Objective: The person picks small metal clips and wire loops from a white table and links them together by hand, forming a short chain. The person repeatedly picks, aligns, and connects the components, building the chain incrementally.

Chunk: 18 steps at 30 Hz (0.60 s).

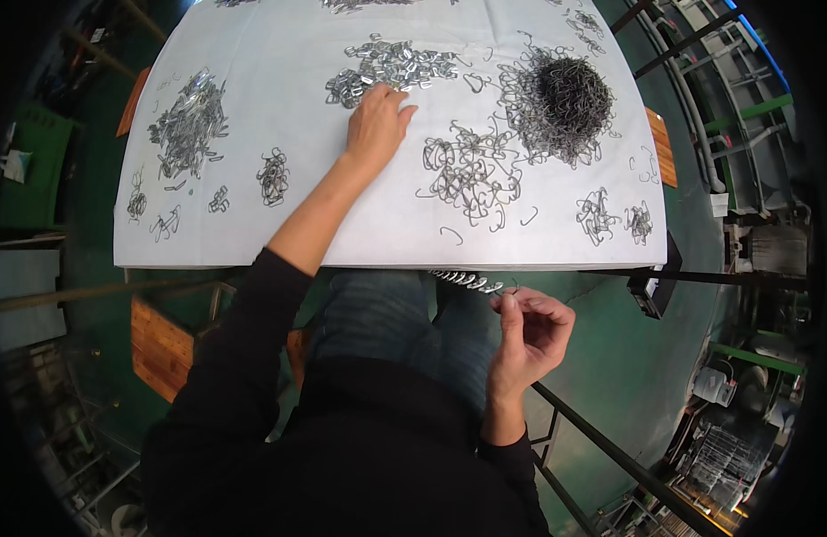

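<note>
My left hand [375, 130] reaches over the table to the near edge of a heap of small flat silver metal links [404, 64]. Its fingertips touch the heap, with the thumb apart from the fingers and nothing visible between them. Below the table's front edge, my right hand [534, 336] pinches a thin bent wire hook [515, 285] between thumb and forefinger. Beside those fingertips a row of linked shiny metal pieces [467, 280] runs left along the table edge, over my lap. Whether the hook touches that row is unclear.
The white-covered table [342, 242] carries loose wire hooks [474, 174], a dense dark heap of hooks [574, 103] and a pile of thin metal strips [190, 125]. Smaller hook clusters [273, 177] lie around. A wooden stool [161, 347] stands at left; metal racks [753, 134] at right.
</note>
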Each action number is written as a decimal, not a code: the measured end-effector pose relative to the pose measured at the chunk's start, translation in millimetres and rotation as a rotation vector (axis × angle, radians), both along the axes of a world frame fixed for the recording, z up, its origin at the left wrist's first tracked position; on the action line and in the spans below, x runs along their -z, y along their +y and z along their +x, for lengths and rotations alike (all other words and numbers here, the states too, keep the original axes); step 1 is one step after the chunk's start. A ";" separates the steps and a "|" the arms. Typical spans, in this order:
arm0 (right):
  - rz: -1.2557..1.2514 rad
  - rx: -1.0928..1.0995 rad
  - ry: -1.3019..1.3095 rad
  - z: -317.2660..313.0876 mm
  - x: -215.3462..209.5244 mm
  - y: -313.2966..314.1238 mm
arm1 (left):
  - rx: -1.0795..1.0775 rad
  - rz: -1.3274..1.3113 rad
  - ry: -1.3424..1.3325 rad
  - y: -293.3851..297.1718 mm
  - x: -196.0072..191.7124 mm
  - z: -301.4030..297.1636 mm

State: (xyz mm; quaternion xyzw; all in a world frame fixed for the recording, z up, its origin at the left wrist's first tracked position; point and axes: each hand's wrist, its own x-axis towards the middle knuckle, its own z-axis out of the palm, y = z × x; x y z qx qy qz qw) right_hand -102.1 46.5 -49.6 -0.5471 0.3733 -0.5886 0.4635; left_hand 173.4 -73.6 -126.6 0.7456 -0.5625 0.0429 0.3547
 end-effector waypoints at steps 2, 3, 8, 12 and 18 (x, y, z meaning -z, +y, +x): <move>0.014 0.004 0.012 -0.8 1.2 3.0 | -0.021 0.088 -0.171 -20.7 13.1 10.9; 0.023 -0.011 -0.006 -0.9 2.0 4.7 | -0.027 0.144 -0.255 -27.3 16.7 13.2; 0.022 -0.013 0.064 -1.9 7.1 9.2 | -0.038 0.316 -0.370 -32.7 6.4 14.5; 0.015 -0.021 0.084 -3.8 10.2 7.8 | 0.151 0.196 0.344 5.0 -23.4 -10.1; 0.021 -0.022 0.021 3.0 14.9 2.2 | 0.496 0.132 1.282 108.5 -73.8 -108.0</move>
